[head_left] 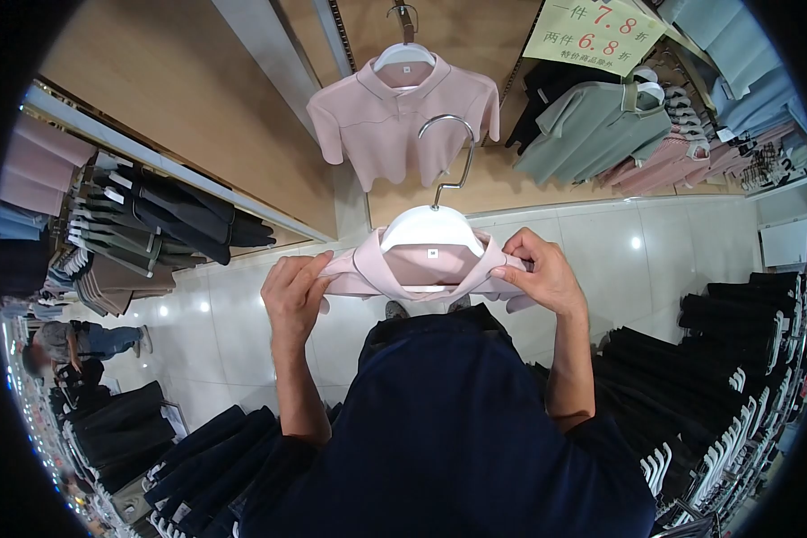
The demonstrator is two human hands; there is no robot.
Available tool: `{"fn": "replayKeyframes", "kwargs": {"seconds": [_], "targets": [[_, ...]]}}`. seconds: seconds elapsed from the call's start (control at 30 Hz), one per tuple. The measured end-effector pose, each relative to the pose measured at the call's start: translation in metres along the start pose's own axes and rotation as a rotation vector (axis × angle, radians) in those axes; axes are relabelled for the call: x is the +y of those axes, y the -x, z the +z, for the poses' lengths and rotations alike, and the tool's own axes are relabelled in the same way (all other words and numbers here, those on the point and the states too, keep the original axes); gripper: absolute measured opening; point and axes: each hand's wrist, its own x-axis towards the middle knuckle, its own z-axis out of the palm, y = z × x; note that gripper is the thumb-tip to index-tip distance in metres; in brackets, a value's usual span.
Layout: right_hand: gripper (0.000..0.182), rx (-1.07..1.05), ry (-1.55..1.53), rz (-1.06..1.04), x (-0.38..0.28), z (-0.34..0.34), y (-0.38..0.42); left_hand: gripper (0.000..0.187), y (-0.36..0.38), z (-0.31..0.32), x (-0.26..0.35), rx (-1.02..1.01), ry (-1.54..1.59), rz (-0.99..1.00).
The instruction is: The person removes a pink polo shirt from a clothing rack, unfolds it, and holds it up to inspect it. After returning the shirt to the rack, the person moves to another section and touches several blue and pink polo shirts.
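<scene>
A pink collared shirt (350, 273) on a white hanger (433, 224) is held out in front of my body, its metal hook pointing up. My left hand (294, 291) pinches the shirt's shoulder on the left side. On the right side, my right hand (544, 273) pinches the other shoulder between thumb and fingers. A small white label shows inside the collar. Beyond it, a second pink shirt (381, 125) hangs by a hanger on the wall panel.
Green and pink shirts (592, 130) hang at the upper right below a yellow sign (592, 36). Dark and pink garments (152, 215) hang at the left. Racks of dark trousers (663, 386) stand at the lower right and lower left. Another person (90, 341) is far left.
</scene>
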Motion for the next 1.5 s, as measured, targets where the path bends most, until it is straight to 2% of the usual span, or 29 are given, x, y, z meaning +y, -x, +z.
{"fn": "replayKeyframes", "kwargs": {"seconds": [0.43, 0.53, 0.63, 1.03, 1.23, 1.33, 1.43, 1.5], "targets": [[0.041, 0.019, -0.029, 0.014, -0.002, 0.001, 0.002, 0.037, -0.001, 0.000, 0.001, 0.005, 0.009, 0.009], [0.039, 0.019, 0.025, -0.012, 0.002, 0.001, 0.000, 0.037, -0.001, 0.000, 0.001, -0.010, 0.011, 0.004], [0.033, -0.001, -0.020, 0.079, -0.002, 0.002, -0.001, 0.036, -0.001, 0.002, -0.001, -0.007, 0.014, 0.004], [0.029, -0.024, -0.003, 0.118, -0.003, -0.001, -0.008, 0.035, -0.006, 0.008, -0.005, -0.004, 0.027, -0.005], [0.031, 0.007, -0.048, 0.030, 0.009, 0.000, -0.011, 0.034, -0.009, 0.008, -0.006, -0.019, 0.008, -0.010], [0.033, 0.032, -0.085, 0.022, 0.023, -0.024, -0.014, 0.032, -0.017, 0.001, -0.009, 0.052, -0.011, -0.024], [0.042, 0.114, -0.484, -0.056, 0.068, -0.055, -0.019, 0.029, -0.035, -0.015, -0.010, 0.153, 0.013, -0.073], [0.047, 0.250, -0.609, 0.071, 0.086, -0.055, -0.028, 0.027, -0.048, -0.022, -0.008, 0.204, 0.100, -0.161]]}}
